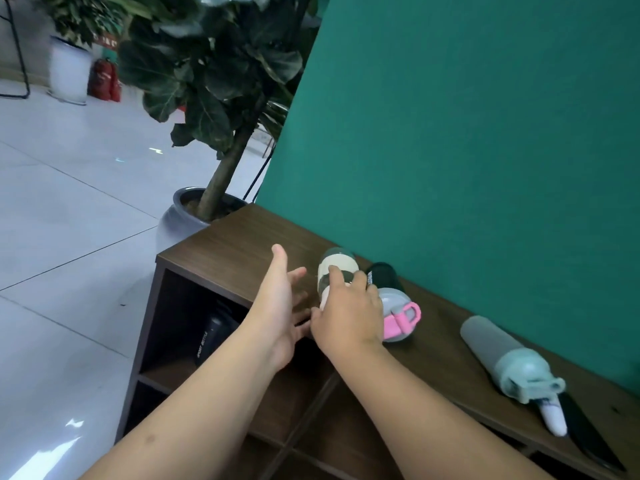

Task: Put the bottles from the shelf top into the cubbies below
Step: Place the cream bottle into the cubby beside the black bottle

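A cream and grey bottle (335, 268) lies on the brown shelf top (239, 251), and my right hand (349, 313) rests on it with fingers curled over its body. My left hand (282, 299) is open just left of it, palm facing the bottle. Right behind my right hand lie a dark green bottle (382, 276) and a grey bottle with a pink lid (400, 315). Further right lies a frosted grey bottle with a mint cap (502, 355). A black bottle (213, 336) stands inside the top left cubby (180, 327).
A green wall panel (467, 150) backs the shelf. A potted tree in a grey pot (187, 216) stands at the shelf's left end. A dark flat object (588, 438) and a small white tube (554, 419) lie at the far right. White tiled floor (69, 220) spreads to the left.
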{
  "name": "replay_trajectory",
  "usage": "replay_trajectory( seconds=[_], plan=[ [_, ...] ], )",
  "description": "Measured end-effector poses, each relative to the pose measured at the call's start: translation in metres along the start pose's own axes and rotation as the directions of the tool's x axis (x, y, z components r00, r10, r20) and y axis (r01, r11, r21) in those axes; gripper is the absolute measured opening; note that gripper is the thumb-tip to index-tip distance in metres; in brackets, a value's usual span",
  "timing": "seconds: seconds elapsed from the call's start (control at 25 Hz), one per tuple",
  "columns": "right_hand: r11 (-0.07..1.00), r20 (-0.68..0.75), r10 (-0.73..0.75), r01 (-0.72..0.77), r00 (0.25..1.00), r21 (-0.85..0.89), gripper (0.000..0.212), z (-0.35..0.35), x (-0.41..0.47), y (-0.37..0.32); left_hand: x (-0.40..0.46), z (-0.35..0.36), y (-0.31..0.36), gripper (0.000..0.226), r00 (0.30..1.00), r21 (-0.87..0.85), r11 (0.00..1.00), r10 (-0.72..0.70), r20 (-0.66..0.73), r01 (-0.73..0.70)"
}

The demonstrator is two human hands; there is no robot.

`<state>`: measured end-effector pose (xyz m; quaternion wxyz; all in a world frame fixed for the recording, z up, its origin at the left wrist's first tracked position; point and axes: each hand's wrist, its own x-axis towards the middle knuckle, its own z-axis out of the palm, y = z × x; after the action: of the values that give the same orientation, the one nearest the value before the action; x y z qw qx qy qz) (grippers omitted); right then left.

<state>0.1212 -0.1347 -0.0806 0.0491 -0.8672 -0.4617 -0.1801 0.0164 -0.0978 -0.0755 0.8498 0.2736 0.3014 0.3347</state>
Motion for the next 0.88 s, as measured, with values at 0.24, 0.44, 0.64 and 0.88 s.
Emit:
replay_trajectory(
  seconds=[0.24, 0.44, 0.64, 0.88],
  plan=[
    [0.998, 0.004, 0.026, -0.026, 1.000, -0.061, 0.065, 0.004, 0.015, -0.003, 0.016, -0.001, 0.002, 0.080, 0.999, -0.085, 0.995, -0.044, 0.010, 0.045],
    [0.994, -0.132, -0.052, 0.064, 0.990, 0.086, 0.060, -0.050, -0.016, -0.014, -0.008, -0.002, 0.002, 0.062, 0.995, -0.190, 0.982, 0.011, 0.100, 0.008],
    [0.947, -0.227, -0.180, 0.231, 0.957, 0.223, 0.056, -0.092, -0.095, -0.041, -0.048, -0.027, -0.001, 0.048, 0.990, -0.258, 0.966, 0.017, 0.142, 0.020],
    [0.928, -0.072, -0.116, 0.134, 0.991, 0.349, 0.064, -0.026, -0.158, -0.040, -0.055, -0.083, -0.045, 0.029, 0.958, -0.142, 0.949, -0.286, -0.023, 0.280]
  ],
)
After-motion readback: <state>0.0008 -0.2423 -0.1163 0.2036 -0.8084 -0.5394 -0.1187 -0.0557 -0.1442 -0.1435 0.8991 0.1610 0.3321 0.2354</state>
